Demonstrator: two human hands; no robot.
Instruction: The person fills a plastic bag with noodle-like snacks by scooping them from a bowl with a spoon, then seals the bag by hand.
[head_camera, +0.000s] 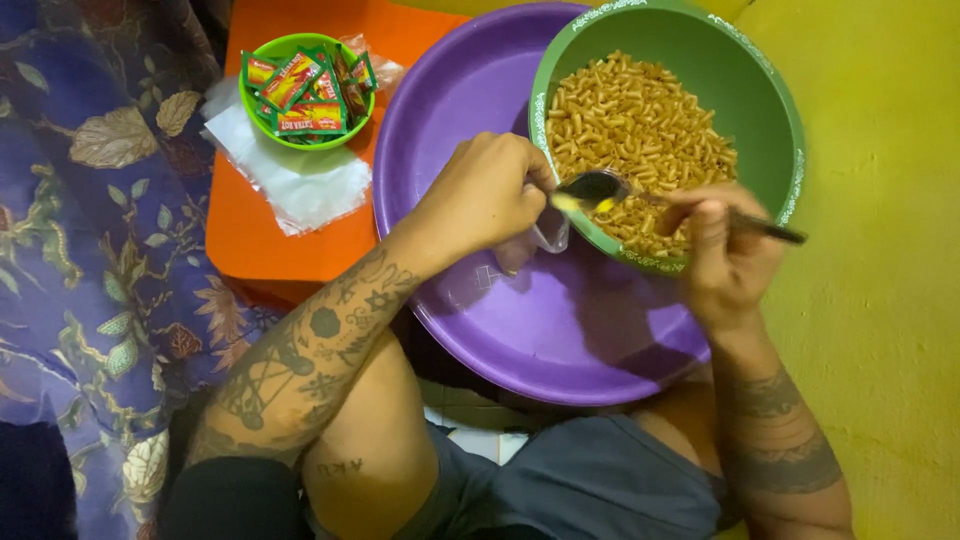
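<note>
Left hand (485, 195) pinching a small clear bag (548, 232) open at 9 o'clock of the green bowl (770, 100). Right hand (725, 255) gripping a spoon (600, 188) of fried macaroni (640, 130). Best to tip slowly, right over the bag's mouth, above the purple basin (560, 330).

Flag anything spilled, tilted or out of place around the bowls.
Nothing looks spilled. The green bowl of short yellow snack sticks sits tilted inside the large purple plastic basin, leaning on its rim. The small green bowl of red sachets stands level on the orange stool.
</note>
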